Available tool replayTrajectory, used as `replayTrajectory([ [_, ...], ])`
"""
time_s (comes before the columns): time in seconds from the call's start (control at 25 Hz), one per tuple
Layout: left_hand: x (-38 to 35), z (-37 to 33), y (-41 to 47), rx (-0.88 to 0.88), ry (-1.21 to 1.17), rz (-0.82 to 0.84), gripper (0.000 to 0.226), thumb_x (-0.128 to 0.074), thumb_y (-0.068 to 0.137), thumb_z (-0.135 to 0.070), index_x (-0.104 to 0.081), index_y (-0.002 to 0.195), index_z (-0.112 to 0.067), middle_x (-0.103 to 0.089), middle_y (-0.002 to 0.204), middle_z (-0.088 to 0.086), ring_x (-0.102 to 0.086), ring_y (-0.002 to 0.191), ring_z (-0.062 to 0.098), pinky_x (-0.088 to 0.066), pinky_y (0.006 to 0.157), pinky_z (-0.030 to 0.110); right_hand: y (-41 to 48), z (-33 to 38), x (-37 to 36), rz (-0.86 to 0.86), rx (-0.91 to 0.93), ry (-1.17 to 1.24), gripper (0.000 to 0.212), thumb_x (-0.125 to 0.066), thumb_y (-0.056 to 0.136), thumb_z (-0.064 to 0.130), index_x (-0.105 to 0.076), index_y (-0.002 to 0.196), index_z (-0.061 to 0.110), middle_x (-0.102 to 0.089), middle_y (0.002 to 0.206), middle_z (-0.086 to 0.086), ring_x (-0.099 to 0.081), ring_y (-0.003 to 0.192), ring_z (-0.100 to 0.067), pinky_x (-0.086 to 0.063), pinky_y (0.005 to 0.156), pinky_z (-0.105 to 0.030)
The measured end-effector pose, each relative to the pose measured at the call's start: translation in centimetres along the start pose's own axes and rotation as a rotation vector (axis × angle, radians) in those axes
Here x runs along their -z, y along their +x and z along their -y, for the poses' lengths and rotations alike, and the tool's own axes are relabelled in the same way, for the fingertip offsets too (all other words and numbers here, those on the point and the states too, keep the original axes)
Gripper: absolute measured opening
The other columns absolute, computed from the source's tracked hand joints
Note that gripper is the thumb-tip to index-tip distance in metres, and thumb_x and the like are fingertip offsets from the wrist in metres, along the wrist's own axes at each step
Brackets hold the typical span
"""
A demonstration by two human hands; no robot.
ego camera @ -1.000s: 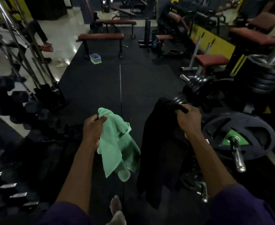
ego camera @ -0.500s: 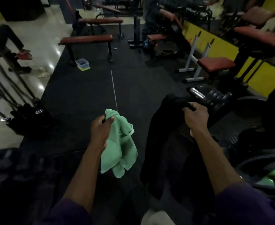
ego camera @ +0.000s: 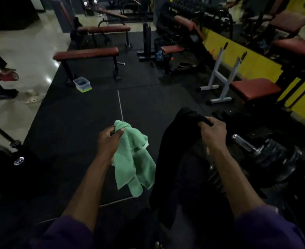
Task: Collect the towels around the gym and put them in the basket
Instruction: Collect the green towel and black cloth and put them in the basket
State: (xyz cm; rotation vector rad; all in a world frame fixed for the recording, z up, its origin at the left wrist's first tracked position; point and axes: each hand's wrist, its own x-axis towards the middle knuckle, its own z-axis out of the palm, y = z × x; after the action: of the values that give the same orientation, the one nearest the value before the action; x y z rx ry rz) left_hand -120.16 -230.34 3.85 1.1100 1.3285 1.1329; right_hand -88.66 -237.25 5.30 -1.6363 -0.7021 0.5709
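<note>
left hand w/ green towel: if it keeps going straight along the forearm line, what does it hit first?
Nothing close. The left hand points up the bare black mat. The way looks free until roughly the clear plastic container and the red bench behind it. Depth is hard to judge.

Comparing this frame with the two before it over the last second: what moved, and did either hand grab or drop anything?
The view swung left and forward: the big weight plate with the green mark has left the frame on the right, and the small plastic container by the near bench looks closer. Nothing was grabbed or dropped. The left hand still grips the green towel and the right hand the black towel, both hanging.
</note>
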Motion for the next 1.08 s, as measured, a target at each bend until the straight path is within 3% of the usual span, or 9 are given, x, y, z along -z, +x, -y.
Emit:
replayTrajectory([
  [0.24, -5.2, -1.5, 15.8, 0.016, -0.037, 0.044, 0.008, -0.070, 0.087, -0.023, -0.077, 0.086, -0.026, -0.076, 0.096, 0.010, -0.071, 0.099, 0.036, -0.057, 0.089, 0.056, 13.1, 1.3, -8.8, 0.012, 0.002, -0.029, 0.011, -0.068, 0.089, 0.017, -0.076, 0.087, 0.024, -0.076, 0.081, 0.009, -0.071, 0.070, 0.002, -0.051, 0.053, -0.011],
  [0.36, -7.4, -2.0, 25.1, -0.008, -0.022, 0.057, 0.008, -0.070, 0.087, -0.024, -0.077, 0.092, -0.025, -0.076, 0.098, 0.008, -0.071, 0.099, 0.032, -0.057, 0.091, 0.053, 20.6, 2.2, -13.9, -0.014, 0.002, -0.034, 0.011, -0.067, 0.085, 0.019, -0.076, 0.085, 0.026, -0.077, 0.079, 0.010, -0.072, 0.071, 0.001, -0.051, 0.053, -0.012],
  [0.52, -9.4, -3.7, 37.1, -0.019, -0.032, 0.093, 0.010, -0.070, 0.087, -0.022, -0.077, 0.085, -0.029, -0.076, 0.098, 0.009, -0.071, 0.100, 0.034, -0.057, 0.091, 0.052, 30.0, 3.4, -20.5, -0.055, -0.006, -0.041, 0.014, -0.069, 0.086, 0.020, -0.074, 0.079, 0.031, -0.075, 0.080, 0.013, -0.070, 0.070, 0.005, -0.049, 0.051, -0.008],
  [0.72, -11.7, -6.5, 49.0, -0.032, -0.025, 0.099, 0.012, -0.070, 0.087, -0.023, -0.077, 0.085, -0.032, -0.077, 0.091, 0.001, -0.074, 0.093, 0.026, -0.059, 0.075, 0.036, 39.3, 5.0, -27.3, -0.063, 0.013, -0.063, 0.014, -0.068, 0.086, 0.020, -0.076, 0.083, 0.031, -0.077, 0.082, 0.010, -0.074, 0.077, -0.005, -0.060, 0.066, -0.025],
  [0.8, -13.0, -7.3, 54.2, -0.029, -0.040, 0.111, 0.010, -0.070, 0.087, -0.022, -0.077, 0.089, -0.029, -0.078, 0.092, 0.002, -0.074, 0.092, 0.026, -0.060, 0.075, 0.036, 43.6, 5.3, -30.0, -0.064, 0.019, -0.048, 0.015, -0.067, 0.086, 0.020, -0.076, 0.084, 0.032, -0.077, 0.082, 0.012, -0.074, 0.077, -0.004, -0.062, 0.068, -0.026],
  [0.96, -16.5, -8.7, 64.6, -0.013, -0.053, 0.098, 0.007, -0.071, 0.087, -0.020, -0.076, 0.091, -0.022, -0.075, 0.099, 0.014, -0.071, 0.098, 0.035, -0.059, 0.087, 0.051, 52.9, 5.9, -35.2, -0.038, 0.032, -0.029, 0.015, -0.068, 0.089, 0.018, -0.077, 0.089, 0.029, -0.078, 0.084, 0.011, -0.074, 0.076, -0.004, -0.060, 0.064, -0.023],
  [1.08, -19.1, -9.6, 71.5, -0.012, -0.075, 0.082, 0.013, -0.071, 0.087, -0.020, -0.076, 0.098, -0.019, -0.075, 0.102, 0.015, -0.071, 0.099, 0.036, -0.058, 0.089, 0.051, 59.3, 6.4, -38.5, -0.001, 0.039, -0.015, 0.018, -0.068, 0.090, 0.017, -0.076, 0.086, 0.032, -0.075, 0.078, 0.019, -0.072, 0.072, 0.002, -0.052, 0.054, -0.012],
])
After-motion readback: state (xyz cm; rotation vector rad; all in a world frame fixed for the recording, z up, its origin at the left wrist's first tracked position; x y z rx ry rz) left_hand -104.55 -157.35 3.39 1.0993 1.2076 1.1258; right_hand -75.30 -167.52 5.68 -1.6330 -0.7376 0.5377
